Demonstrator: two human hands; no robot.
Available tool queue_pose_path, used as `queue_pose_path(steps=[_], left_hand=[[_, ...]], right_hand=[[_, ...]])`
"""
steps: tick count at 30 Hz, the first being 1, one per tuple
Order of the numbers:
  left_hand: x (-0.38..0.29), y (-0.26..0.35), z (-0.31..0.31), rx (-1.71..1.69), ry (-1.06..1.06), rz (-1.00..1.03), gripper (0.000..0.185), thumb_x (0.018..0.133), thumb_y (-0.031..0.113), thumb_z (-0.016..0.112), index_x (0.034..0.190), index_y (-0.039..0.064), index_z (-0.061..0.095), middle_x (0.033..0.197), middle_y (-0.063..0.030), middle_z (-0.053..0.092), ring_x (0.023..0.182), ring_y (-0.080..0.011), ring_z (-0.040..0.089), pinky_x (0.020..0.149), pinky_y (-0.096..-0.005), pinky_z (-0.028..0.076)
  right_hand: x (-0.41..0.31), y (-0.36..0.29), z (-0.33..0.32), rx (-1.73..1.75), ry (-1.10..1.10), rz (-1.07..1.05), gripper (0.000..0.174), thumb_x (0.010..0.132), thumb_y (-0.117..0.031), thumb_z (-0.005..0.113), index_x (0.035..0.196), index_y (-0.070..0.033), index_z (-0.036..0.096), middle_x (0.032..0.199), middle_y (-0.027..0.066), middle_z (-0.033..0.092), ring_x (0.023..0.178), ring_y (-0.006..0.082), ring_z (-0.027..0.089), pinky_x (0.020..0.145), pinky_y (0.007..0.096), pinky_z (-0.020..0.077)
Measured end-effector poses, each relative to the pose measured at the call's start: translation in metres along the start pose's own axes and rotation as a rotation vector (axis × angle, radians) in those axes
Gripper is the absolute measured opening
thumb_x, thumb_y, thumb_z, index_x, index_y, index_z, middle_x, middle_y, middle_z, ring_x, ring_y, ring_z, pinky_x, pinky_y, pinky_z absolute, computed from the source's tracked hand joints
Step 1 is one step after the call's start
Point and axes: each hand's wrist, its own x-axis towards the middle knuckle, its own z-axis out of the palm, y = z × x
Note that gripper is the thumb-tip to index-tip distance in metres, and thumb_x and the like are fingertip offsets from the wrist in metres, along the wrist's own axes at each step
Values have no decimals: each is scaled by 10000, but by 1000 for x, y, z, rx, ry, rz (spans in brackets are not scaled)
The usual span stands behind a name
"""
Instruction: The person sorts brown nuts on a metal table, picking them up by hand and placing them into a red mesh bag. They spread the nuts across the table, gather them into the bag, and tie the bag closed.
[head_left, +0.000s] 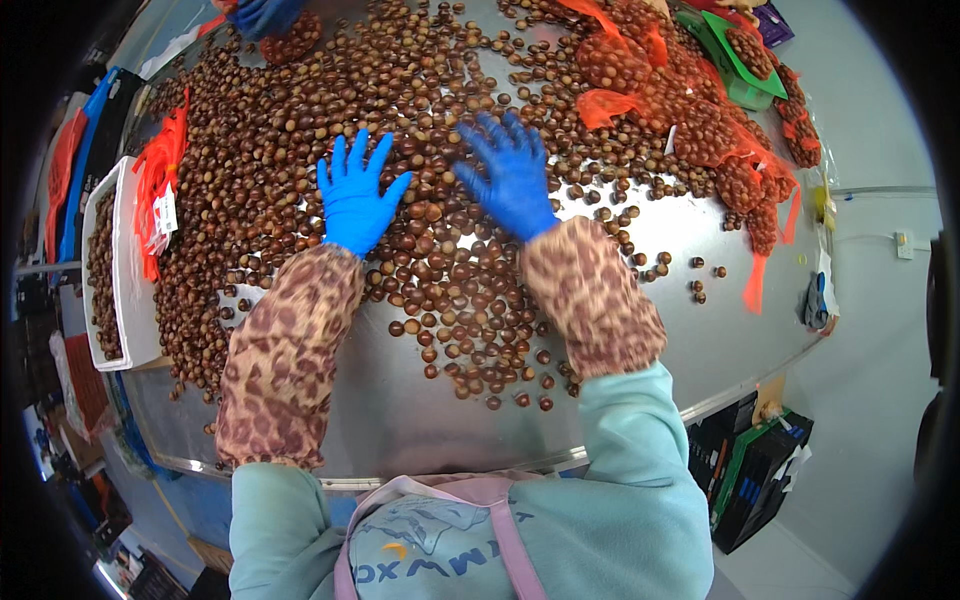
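Note:
Many loose brown chestnuts (442, 277) lie spread over a metal table (405, 420). My left hand (356, 195), in a blue glove, rests palm down on the chestnuts left of the middle, fingers spread. To its right, my right hand (511, 174), gloved the same way and slightly blurred, is over the chestnuts with its fingers apart. Neither hand grips anything that I can see. Leopard-print sleeve covers reach from both wrists to the elbows. Between my forearms, a looser patch of chestnuts extends toward the near edge.
Filled red net bags (701, 131) and a green tray (742, 82) are at the upper right. A white foam box (139, 300) with chestnuts and empty red nets (161, 187) are at the left. Another person's gloved hand (266, 16) touches a net bag at the far edge.

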Motion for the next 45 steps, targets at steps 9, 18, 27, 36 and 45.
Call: queue_pose_path(steps=[9, 18, 27, 36, 45], left_hand=[[-50, 10, 17, -164, -107, 79, 561, 885, 557, 520, 1358, 256, 491, 1523, -84, 251, 1402, -403, 141, 1098, -626, 108], [-169, 33, -32, -161, -249, 167, 449, 895, 449, 546, 1268, 202, 585, 1532, -46, 235, 1415, -397, 118, 1103, -648, 66], [-245, 39, -64, -107, -484, 189, 511, 885, 488, 550, 1339, 255, 514, 1537, -84, 215, 1410, -430, 82, 1093, -663, 39], [-196, 25, -59, -234, -197, 71, 585, 870, 501, 575, 1401, 307, 426, 1525, -88, 232, 1416, -377, 100, 1124, -607, 38], [-191, 57, -34, -120, -351, 279, 635, 918, 541, 466, 1460, 245, 318, 1532, -61, 240, 1421, -332, 156, 1152, -554, 80]], right_hand=[[-28, -30, 33, 72, -155, -105, 608, 907, -515, 496, 1394, -156, 433, 1422, 106, 420, 1342, 334, 329, 1109, 538, 182], [-131, -95, -10, 73, -309, -217, 642, 877, -495, 553, 1418, -186, 398, 1464, 60, 363, 1374, 327, 268, 1110, 581, 148], [-198, -119, -29, 155, -563, -331, 669, 855, -583, 538, 1429, -279, 380, 1510, 67, 291, 1424, 335, 158, 1125, 605, 60], [-119, 89, -30, -94, 83, 182, 546, 932, -446, 505, 1424, -237, 395, 1494, 90, 329, 1399, 334, 235, 1111, 501, 180], [-173, -55, -11, 80, -321, -114, 686, 884, -526, 537, 1441, -175, 342, 1504, 116, 294, 1419, 281, 204, 1158, 496, 134]])
